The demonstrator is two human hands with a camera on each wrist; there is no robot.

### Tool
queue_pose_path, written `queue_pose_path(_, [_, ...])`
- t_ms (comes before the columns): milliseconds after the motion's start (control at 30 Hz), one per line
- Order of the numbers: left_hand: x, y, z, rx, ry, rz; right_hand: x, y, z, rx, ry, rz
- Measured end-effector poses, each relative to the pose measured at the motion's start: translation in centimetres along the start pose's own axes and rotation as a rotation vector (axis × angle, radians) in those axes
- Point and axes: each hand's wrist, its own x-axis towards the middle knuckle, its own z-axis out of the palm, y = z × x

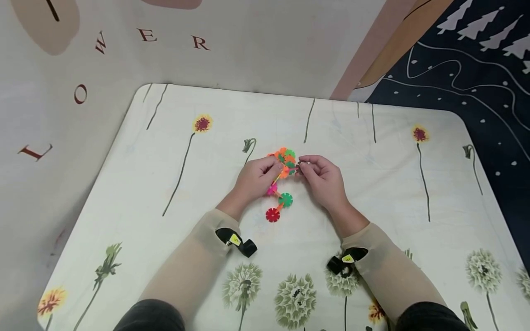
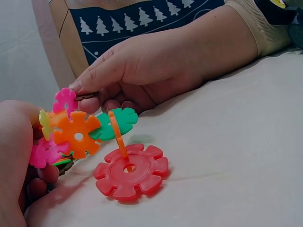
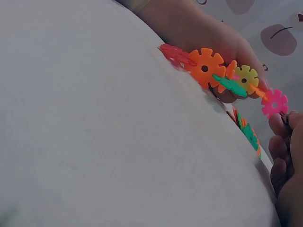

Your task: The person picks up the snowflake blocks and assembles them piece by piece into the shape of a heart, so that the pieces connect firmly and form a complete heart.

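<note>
A chain of slotted, flower-shaped plastic discs slants down from my left hand [image 1: 256,177], which grips it at the upper part between thumb and fingers. At its lower end a red disc [image 2: 111,177] lies near the cloth, joined through an upright orange disc to a green disc [image 1: 285,199]. Orange, yellow and pink discs follow closer to the left fingers. At the chain's other end is a pink disc [image 3: 279,99]. My right hand [image 1: 325,181] pinches a dark brown disc [image 2: 86,97] edge-on, right at the pink disc's rim.
Just beyond the hands, a small pile of loose orange and green discs [image 1: 290,159] sits on the table. A white cloth [image 1: 372,184] printed with flowers covers the table. A pale printed wall covering [image 1: 265,55] rises behind, with a dark tree-patterned fabric [image 1: 476,82] at the right.
</note>
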Motion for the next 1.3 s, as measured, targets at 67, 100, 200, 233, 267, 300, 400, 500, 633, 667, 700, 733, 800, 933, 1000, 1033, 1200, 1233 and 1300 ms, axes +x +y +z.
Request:
queue_pose_path(67, [-0.02, 0.02, -0.05, 0.000, -0.005, 0.000, -0.03, -0.01, 0.02, 0.003, 0.005, -0.001])
queue_pose_path(100, [-0.02, 0.02, -0.05, 0.000, -0.008, 0.000, -0.06, -0.01, 0.03, 0.003, 0.007, -0.001])
queue_pose_path(200, [-0.02, 0.02, -0.09, 0.002, -0.015, -0.003, -0.14, -0.01, 0.04, -0.003, 0.009, 0.000])
queue_pose_path(233, [-0.02, 0.03, -0.11, 0.004, -0.015, -0.003, -0.16, 0.00, 0.04, -0.004, 0.010, -0.001])
queue_pose_path(267, [0.00, 0.03, -0.14, 0.004, -0.015, -0.003, -0.17, -0.02, 0.04, -0.004, 0.011, -0.005])
queue_pose_path(300, [-0.01, 0.04, -0.16, 0.005, -0.016, -0.004, -0.18, 0.01, 0.04, -0.007, 0.013, -0.009])
queue_pose_path(400, [-0.03, -0.02, -0.21, 0.012, -0.025, -0.004, -0.21, 0.04, 0.12, -0.019, 0.019, -0.030])
queue_pose_path(500, [-0.18, -0.11, -0.27, 0.009, -0.037, -0.012, -0.27, 0.09, 0.26, -0.028, 0.012, -0.045])
queue_pose_path(633, [-0.37, -0.19, -0.29, -0.003, -0.040, -0.023, -0.34, 0.10, 0.45, -0.026, -0.010, -0.059])
queue_pose_path(667, [-0.40, -0.18, -0.29, -0.007, -0.038, -0.024, -0.34, 0.08, 0.47, -0.022, -0.015, -0.061])
queue_pose_path(700, [-0.41, -0.16, -0.27, -0.012, -0.038, -0.023, -0.36, 0.02, 0.50, -0.021, -0.019, -0.059])
queue_pose_path(733, [-0.41, -0.15, -0.25, -0.015, -0.038, -0.019, -0.37, -0.04, 0.53, -0.023, -0.024, -0.055])
queue_pose_path(800, [-0.41, -0.13, -0.20, -0.021, -0.037, -0.010, -0.37, -0.18, 0.56, -0.027, -0.033, -0.045])
queue_pose_path(933, [-0.27, -0.14, -0.11, -0.012, -0.042, 0.017, -0.43, -0.33, 0.52, -0.030, -0.044, -0.017])
queue_pose_path(1000, [-0.20, -0.16, -0.07, -0.004, -0.041, 0.021, -0.43, -0.25, 0.43, -0.037, -0.044, -0.010])
queue_pose_path(1033, [-0.16, -0.18, -0.06, -0.004, -0.041, 0.021, -0.43, -0.25, 0.40, -0.040, -0.039, -0.004])
queue_pose_path(1200, [-0.03, -0.18, 0.06, -0.013, -0.024, 0.009, -0.31, -0.28, 0.40, -0.021, 0.013, 0.029])
queue_pose_path(1233, [-0.01, -0.16, 0.08, -0.019, -0.021, 0.007, -0.29, -0.28, 0.43, -0.005, 0.021, 0.030])
queue_pose_path(1300, [0.02, -0.17, 0.10, -0.023, -0.017, 0.009, -0.28, -0.28, 0.48, 0.019, 0.029, 0.027])
